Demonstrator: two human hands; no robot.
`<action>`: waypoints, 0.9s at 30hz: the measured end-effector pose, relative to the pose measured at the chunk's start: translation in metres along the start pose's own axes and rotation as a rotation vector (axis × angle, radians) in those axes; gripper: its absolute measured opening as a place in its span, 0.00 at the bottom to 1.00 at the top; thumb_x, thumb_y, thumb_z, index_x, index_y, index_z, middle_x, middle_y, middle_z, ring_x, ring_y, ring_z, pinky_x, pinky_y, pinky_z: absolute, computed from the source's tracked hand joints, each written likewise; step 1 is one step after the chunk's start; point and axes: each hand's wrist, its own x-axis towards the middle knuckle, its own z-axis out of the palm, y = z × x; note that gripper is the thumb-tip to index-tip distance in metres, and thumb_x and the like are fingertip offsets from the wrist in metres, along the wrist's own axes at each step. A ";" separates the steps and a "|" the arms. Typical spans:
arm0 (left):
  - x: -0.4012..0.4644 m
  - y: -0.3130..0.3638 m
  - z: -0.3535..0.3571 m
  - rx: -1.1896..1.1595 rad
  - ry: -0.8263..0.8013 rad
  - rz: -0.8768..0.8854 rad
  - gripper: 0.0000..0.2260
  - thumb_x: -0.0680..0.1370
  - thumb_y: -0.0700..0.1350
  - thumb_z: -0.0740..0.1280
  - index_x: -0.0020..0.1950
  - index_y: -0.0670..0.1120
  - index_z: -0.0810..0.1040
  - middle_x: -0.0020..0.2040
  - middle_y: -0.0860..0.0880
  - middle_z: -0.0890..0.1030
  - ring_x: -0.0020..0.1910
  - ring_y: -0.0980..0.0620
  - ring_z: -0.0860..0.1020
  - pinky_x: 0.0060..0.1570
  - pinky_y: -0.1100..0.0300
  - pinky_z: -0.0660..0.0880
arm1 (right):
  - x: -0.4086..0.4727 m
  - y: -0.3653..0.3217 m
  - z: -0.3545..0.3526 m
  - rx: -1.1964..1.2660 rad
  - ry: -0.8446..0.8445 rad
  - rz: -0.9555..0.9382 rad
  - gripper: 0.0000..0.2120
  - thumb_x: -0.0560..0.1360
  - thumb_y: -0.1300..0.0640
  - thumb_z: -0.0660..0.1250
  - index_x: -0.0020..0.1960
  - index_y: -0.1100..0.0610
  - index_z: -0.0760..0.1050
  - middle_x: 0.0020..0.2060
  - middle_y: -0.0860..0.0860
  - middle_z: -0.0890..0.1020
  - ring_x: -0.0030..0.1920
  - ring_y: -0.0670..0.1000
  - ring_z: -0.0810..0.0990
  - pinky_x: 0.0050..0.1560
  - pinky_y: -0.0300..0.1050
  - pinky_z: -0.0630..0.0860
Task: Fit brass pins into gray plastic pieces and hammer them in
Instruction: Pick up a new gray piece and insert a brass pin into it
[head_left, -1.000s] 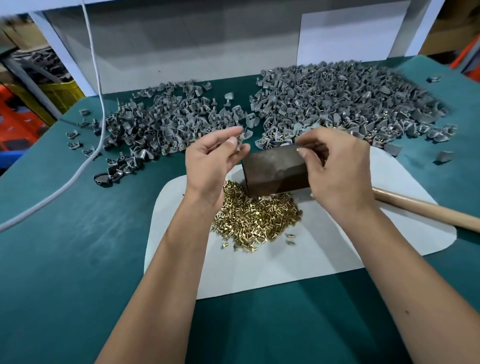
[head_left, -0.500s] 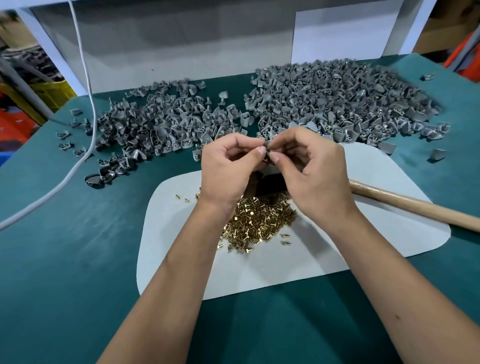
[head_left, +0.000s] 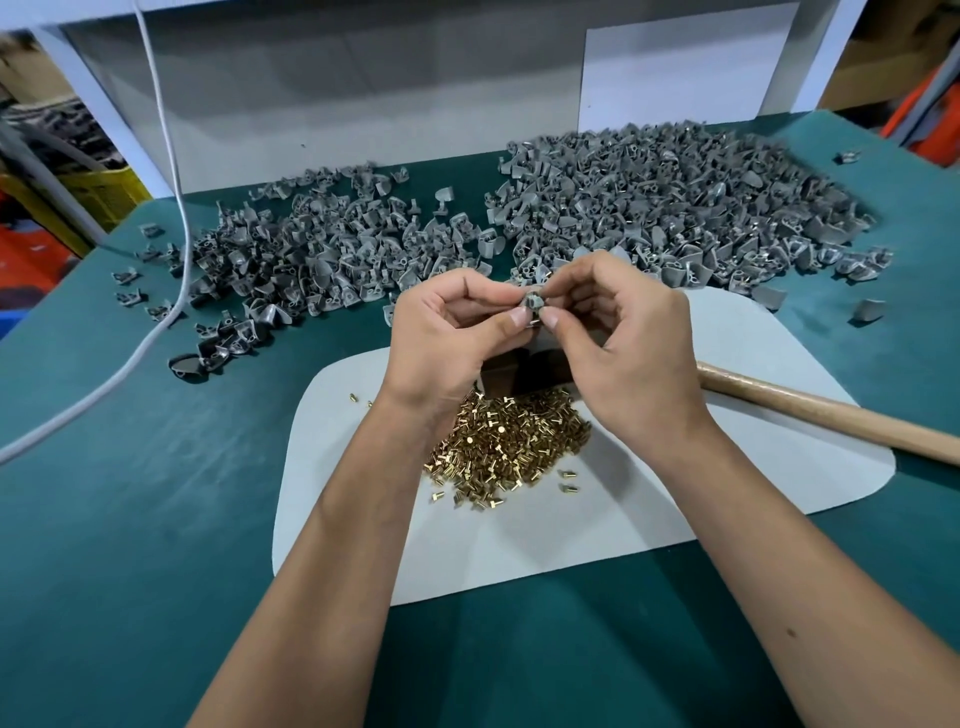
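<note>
One small gray plastic piece (head_left: 533, 301) is pinched between the fingertips of my left hand (head_left: 452, 332) and my right hand (head_left: 618, 338), held above the white mat (head_left: 675, 499). Whether a pin sits in it is too small to tell. A heap of brass pins (head_left: 511, 447) lies on the mat just below my wrists. The dark hammer head (head_left: 524, 376) rests behind the pins, mostly hidden by my hands, with its wooden handle (head_left: 826, 415) running off to the right. Two big heaps of gray pieces lie behind, one left (head_left: 322, 254), one right (head_left: 675, 202).
The table has a green cover (head_left: 130, 519). A white cable (head_left: 156, 312) crosses its left side from above. Stray gray pieces (head_left: 868, 310) lie at the right and far left. A gray back panel (head_left: 363, 93) closes the bench. A yellow crate (head_left: 98, 192) stands off the left edge.
My right hand let go of the hammer head, which now rests on the mat. Both hands came together and now pinch one gray piece between their fingertips.
</note>
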 end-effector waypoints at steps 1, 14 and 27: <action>0.000 0.000 -0.001 -0.004 -0.004 0.003 0.07 0.72 0.27 0.73 0.46 0.37 0.81 0.45 0.40 0.87 0.45 0.45 0.86 0.48 0.54 0.84 | 0.000 0.000 0.000 0.000 0.003 0.002 0.07 0.75 0.65 0.73 0.50 0.56 0.81 0.43 0.46 0.84 0.45 0.47 0.84 0.49 0.50 0.83; 0.001 -0.001 -0.001 -0.089 -0.037 -0.062 0.13 0.65 0.35 0.77 0.50 0.40 0.84 0.45 0.41 0.86 0.47 0.44 0.85 0.54 0.50 0.83 | 0.001 -0.001 -0.005 -0.012 0.025 -0.006 0.07 0.74 0.65 0.74 0.49 0.56 0.82 0.41 0.46 0.84 0.44 0.46 0.85 0.49 0.46 0.83; 0.004 -0.005 -0.004 -0.019 -0.047 -0.055 0.17 0.63 0.35 0.79 0.50 0.39 0.84 0.47 0.40 0.86 0.48 0.45 0.84 0.55 0.50 0.83 | 0.001 -0.002 -0.007 0.017 0.025 0.019 0.07 0.73 0.64 0.76 0.48 0.56 0.82 0.40 0.46 0.85 0.43 0.45 0.85 0.48 0.46 0.84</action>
